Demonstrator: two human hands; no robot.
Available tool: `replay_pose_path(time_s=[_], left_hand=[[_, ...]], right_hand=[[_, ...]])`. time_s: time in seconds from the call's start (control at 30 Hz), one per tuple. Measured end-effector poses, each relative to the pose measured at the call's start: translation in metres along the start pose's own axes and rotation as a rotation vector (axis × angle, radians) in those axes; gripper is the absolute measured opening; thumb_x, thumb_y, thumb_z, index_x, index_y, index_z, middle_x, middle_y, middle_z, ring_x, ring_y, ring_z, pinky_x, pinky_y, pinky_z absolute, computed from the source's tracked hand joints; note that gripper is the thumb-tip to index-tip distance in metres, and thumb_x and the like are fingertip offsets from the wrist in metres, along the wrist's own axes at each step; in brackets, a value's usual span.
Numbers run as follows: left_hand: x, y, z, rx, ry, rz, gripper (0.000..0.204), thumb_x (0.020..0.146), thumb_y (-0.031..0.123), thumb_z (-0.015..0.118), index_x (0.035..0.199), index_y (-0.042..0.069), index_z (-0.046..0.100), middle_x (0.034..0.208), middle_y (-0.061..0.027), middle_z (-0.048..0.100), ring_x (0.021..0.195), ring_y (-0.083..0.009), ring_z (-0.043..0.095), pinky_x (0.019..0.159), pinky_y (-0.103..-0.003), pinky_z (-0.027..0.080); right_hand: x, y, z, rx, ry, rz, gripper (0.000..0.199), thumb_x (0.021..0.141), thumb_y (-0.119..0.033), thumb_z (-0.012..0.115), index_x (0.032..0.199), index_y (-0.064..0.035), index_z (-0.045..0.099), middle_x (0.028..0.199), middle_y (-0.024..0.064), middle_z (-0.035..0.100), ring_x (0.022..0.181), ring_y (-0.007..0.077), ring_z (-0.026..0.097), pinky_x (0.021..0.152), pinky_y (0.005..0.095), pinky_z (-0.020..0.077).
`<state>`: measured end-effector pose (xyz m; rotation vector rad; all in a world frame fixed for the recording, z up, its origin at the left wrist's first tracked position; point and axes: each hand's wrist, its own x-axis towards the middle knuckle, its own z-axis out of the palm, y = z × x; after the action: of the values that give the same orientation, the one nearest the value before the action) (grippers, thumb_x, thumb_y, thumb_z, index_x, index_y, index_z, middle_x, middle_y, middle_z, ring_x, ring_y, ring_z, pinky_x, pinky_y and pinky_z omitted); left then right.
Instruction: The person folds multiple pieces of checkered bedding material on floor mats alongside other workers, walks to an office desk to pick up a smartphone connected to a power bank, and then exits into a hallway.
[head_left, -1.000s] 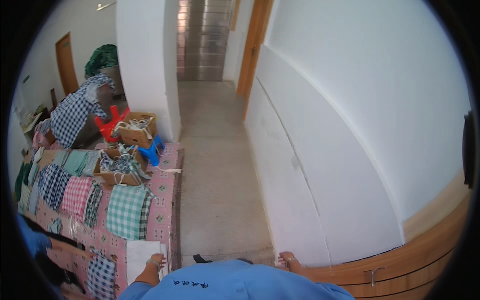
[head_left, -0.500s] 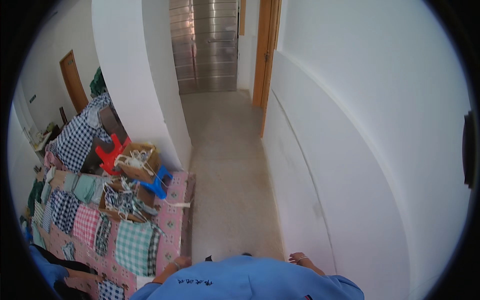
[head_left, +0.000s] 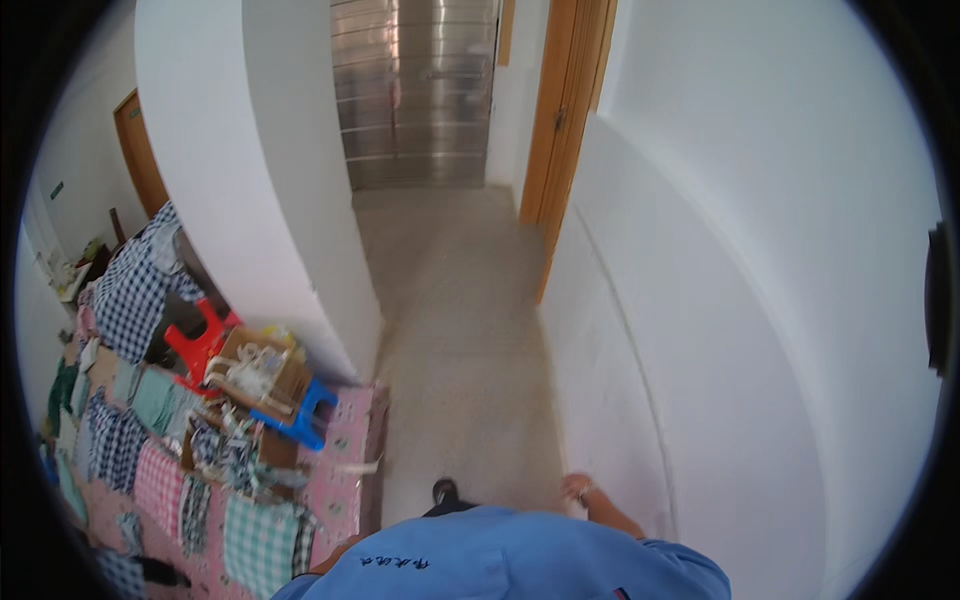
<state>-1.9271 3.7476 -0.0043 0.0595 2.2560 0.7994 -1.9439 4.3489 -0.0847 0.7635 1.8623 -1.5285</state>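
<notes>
My right hand (head_left: 577,487) hangs beside the white wall, a bracelet at its wrist. Its fingers look loosely bent and slightly blurred, and I see nothing held in them. Of my left arm (head_left: 338,553) only a strip of skin shows past my blue shirt (head_left: 490,555), near the edge of the pink patterned table (head_left: 345,480); the fingers are hidden. Closest to that arm on the table is a folded green-and-white checked cloth (head_left: 262,540). Behind it stands a cardboard box (head_left: 280,450) full of cloth strips. One of my dark shoes (head_left: 446,490) shows on the floor.
A grey corridor floor (head_left: 465,350) leads to a metal shutter door (head_left: 415,100). A white pillar (head_left: 215,170) rises left, a wooden door (head_left: 570,110) right. Blue (head_left: 312,415) and red (head_left: 200,345) stools and a box of white straps (head_left: 260,370) stand near the pillar.
The view has moved forward along the corridor. My right hand has swung forward, while my left hand has dropped back behind the shirt. A shoe has come into view; the other person's arm has mostly left.
</notes>
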Motion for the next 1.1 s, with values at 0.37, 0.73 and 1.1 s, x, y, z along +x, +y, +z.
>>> replay_pose_path(time_s=[0.37,0.73,1.1], left_hand=[[0.277,0.122,-0.213,-0.608,0.069,-0.189,0.017,0.074,0.027,0.049,0.078,0.011,0.052,0.068,-0.0003,0.052,0.061,-0.0155,0.05,0.048,-0.03,0.04],[0.45,0.189,-0.263,0.331,-0.042,0.354,0.029,0.076,0.027,0.047,0.09,0.002,0.051,0.078,-0.0108,0.055,0.068,-0.0209,0.053,0.054,-0.033,0.043],[0.532,0.285,-0.351,-0.548,0.074,-0.273,0.025,0.074,0.024,0.046,0.087,0.004,0.052,0.08,-0.0125,0.056,0.073,-0.0233,0.054,0.059,-0.034,0.044]], right_hand=[[0.007,-0.142,-0.026,0.353,0.325,0.295,0.031,0.08,-0.024,0.041,0.105,-0.0066,0.045,0.093,0.0091,0.057,0.072,0.02,0.058,0.056,0.0332,0.0426],[0.208,-0.208,-0.098,0.347,0.184,0.498,0.028,0.081,-0.025,0.043,0.098,-0.0037,0.05,0.091,0.0106,0.058,0.071,0.022,0.059,0.048,0.0328,0.0426],[0.393,-0.575,-0.206,0.132,0.245,-0.177,0.021,0.077,-0.024,0.047,0.087,-0.0055,0.052,0.076,0.0059,0.058,0.06,0.0147,0.056,0.051,0.0263,0.0434]])
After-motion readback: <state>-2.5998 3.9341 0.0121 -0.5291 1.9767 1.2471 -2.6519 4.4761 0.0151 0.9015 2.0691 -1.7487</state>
